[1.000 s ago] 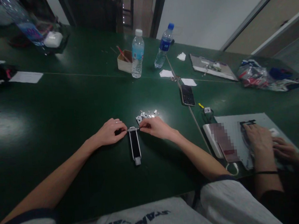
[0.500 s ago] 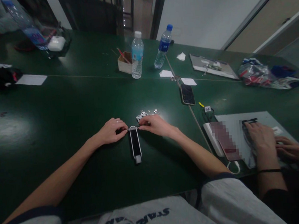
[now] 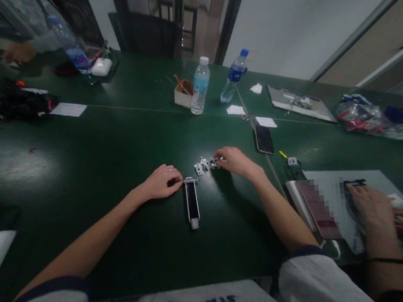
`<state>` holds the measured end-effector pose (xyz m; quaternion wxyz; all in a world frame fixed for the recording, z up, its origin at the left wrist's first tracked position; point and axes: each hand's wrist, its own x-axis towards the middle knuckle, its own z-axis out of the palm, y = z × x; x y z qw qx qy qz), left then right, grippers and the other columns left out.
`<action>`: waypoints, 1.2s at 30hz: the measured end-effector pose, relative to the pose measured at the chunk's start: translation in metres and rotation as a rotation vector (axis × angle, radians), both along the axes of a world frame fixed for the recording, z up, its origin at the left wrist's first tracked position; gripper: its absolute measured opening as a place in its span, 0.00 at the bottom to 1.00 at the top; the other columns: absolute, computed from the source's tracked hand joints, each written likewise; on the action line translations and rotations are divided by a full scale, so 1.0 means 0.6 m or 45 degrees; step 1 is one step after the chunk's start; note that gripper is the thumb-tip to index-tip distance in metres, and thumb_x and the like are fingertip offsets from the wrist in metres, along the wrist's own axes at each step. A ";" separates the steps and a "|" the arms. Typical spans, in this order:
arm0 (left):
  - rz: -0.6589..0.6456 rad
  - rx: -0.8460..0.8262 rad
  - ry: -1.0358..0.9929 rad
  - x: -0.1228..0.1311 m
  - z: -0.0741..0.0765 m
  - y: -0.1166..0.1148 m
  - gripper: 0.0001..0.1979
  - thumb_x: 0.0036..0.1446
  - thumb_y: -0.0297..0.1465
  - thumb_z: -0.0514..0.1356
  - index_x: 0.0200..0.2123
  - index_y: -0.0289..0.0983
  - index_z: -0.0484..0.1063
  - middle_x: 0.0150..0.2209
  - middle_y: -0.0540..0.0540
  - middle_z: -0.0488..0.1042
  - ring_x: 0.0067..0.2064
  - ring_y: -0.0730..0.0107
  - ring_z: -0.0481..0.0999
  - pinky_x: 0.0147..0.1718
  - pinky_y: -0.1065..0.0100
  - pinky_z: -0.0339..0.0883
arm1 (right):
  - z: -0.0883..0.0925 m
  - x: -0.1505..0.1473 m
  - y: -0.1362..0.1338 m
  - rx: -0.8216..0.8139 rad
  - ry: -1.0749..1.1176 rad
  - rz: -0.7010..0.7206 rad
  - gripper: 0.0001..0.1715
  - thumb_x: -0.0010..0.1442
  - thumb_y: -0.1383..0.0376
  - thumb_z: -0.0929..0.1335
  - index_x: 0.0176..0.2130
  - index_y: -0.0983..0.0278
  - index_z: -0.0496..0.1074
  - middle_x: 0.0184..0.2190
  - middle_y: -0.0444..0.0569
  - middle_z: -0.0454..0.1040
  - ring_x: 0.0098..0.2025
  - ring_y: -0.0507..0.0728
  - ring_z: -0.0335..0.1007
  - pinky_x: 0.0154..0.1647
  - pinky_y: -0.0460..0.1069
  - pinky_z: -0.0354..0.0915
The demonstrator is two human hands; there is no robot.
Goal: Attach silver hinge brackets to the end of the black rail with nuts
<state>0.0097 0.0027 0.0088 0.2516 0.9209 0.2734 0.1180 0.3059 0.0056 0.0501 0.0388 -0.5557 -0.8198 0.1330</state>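
Green tabletop (image 3: 133, 138), pale wall (image 3: 275, 27) beyond. Narrow metal frame (image 3: 192, 203), dark-centred, lying lengthwise before the wearer. Left hand (image 3: 162, 181): pinching one end of crosswise rod (image 3: 192, 180) at frame's far end. Right hand (image 3: 234, 161): fingertips among small metal parts (image 3: 200, 169), grip impossible to tell. Farther back: white-capped bottle (image 3: 200, 87).

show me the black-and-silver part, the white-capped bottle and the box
Black-and-silver part (image 3: 192, 202): head view, on its black middle.
White-capped bottle (image 3: 200, 84): head view, on its light-blue label.
Box (image 3: 183, 98): head view, on its front wall.
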 end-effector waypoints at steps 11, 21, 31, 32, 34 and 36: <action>-0.008 -0.023 -0.020 0.000 0.000 -0.001 0.10 0.62 0.34 0.54 0.36 0.36 0.73 0.34 0.47 0.74 0.36 0.65 0.69 0.38 0.63 0.57 | -0.019 -0.055 -0.014 -0.013 0.116 -0.034 0.12 0.59 0.60 0.69 0.37 0.68 0.74 0.33 0.52 0.74 0.33 0.54 0.68 0.35 0.49 0.62; -0.005 -0.020 -0.013 0.000 0.003 -0.003 0.11 0.62 0.34 0.53 0.36 0.36 0.73 0.34 0.46 0.73 0.36 0.65 0.69 0.37 0.63 0.57 | 0.001 -0.032 -0.002 0.205 0.240 -0.191 0.04 0.57 0.69 0.66 0.32 0.66 0.72 0.30 0.49 0.75 0.32 0.53 0.69 0.36 0.48 0.61; 0.001 -0.003 -0.026 0.003 0.004 -0.004 0.11 0.61 0.34 0.53 0.35 0.36 0.73 0.33 0.46 0.74 0.36 0.65 0.69 0.37 0.63 0.57 | -0.036 0.041 0.027 0.222 -0.025 -0.344 0.08 0.60 0.66 0.65 0.37 0.65 0.74 0.36 0.53 0.76 0.40 0.58 0.70 0.41 0.50 0.61; -0.002 -0.005 -0.026 0.003 0.003 -0.003 0.11 0.61 0.34 0.53 0.34 0.36 0.72 0.33 0.46 0.73 0.36 0.65 0.69 0.37 0.63 0.57 | -0.034 0.035 0.024 0.223 -0.016 -0.324 0.08 0.59 0.66 0.66 0.38 0.65 0.74 0.37 0.53 0.75 0.41 0.59 0.69 0.42 0.51 0.61; -0.006 -0.007 -0.028 0.002 0.001 -0.003 0.10 0.61 0.34 0.53 0.34 0.36 0.72 0.32 0.47 0.73 0.36 0.65 0.69 0.38 0.63 0.57 | -0.024 0.016 0.015 0.226 0.044 -0.262 0.09 0.59 0.66 0.66 0.40 0.66 0.73 0.37 0.53 0.74 0.41 0.59 0.69 0.42 0.51 0.61; -0.011 -0.009 -0.023 0.001 0.000 -0.003 0.10 0.62 0.33 0.53 0.35 0.36 0.72 0.33 0.47 0.73 0.36 0.65 0.69 0.38 0.63 0.57 | -0.012 -0.010 0.003 0.173 0.134 -0.145 0.08 0.60 0.65 0.66 0.39 0.66 0.73 0.35 0.52 0.74 0.39 0.57 0.68 0.41 0.50 0.61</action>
